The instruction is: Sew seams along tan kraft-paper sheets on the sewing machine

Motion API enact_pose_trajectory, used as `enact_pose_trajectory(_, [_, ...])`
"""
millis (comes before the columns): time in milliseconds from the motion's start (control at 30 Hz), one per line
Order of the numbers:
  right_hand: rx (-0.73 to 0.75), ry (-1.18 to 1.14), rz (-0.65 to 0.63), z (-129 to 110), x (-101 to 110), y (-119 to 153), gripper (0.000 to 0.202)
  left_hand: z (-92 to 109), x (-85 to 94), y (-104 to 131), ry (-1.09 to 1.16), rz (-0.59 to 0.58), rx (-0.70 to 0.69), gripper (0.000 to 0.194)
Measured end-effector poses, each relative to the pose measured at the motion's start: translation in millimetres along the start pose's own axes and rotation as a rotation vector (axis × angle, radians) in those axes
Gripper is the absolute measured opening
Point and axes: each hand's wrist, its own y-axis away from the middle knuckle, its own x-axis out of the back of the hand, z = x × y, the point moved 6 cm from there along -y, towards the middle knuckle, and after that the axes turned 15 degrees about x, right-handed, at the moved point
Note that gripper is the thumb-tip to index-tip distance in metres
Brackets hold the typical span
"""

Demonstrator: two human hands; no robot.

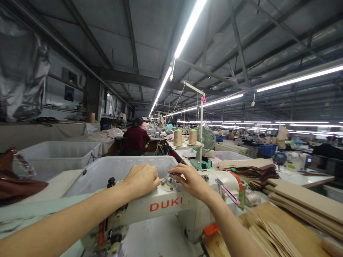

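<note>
Machine (167,206) wht w/ orng "DUKI"

Here's my left forearm (77,218) slanting across the left end of the sewing machine (166,206), left hand (142,179) knuckles-up over its top, fingers curled under, tips hidden! My right forearm (227,223) rises across its right side, right hand (189,181) arched over the top, fingers bent, pointing toward my left.

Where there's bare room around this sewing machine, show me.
Bare: white surface beneath the sewing machine, between needle end and upright; pale strip between brown material and nearer white bin. Crowded: right side, stacked tan sheets; machine top, left hand and right hand.
</note>
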Motion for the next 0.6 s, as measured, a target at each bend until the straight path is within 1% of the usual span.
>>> enact_pose_trajectory(100, [0.029, 0.006, -0.071, -1, -5, -1, 0.033, 0, 0.0, 1, 0.005, -0.011, 0.003, 0.024])
enact_pose_trajectory(200, [0.039, 0.023, -0.095, 0, -9, 1, 0.032, -1, 0.7, 2, 0.025, -0.013, 0.016, 0.026])
enact_pose_trajectory(367, [0.028, 0.077, -0.105, -3, -19, 9, 0.032, -6, 4.5, 2, 0.095, 0.005, 0.024, 0.047])
enact_pose_trajectory(400, [0.022, 0.093, -0.110, -6, -21, 11, 0.033, -6, 5.6, 3, 0.115, 0.003, 0.009, 0.048])
enact_pose_trajectory(467, [0.009, 0.125, -0.129, -10, -24, 14, 0.036, -5, 8.3, 4, 0.161, 0.003, -0.040, 0.042])
enact_pose_trajectory(533, [-0.010, 0.158, -0.165, -12, -20, 18, 0.038, -2, 10.5, 6, 0.195, 0.008, -0.094, 0.037])
enact_pose_trajectory(600, [-0.065, 0.214, -0.198, -6, -8, 23, 0.042, 1, 10.4, 9, 0.207, 0.007, -0.147, 0.040])
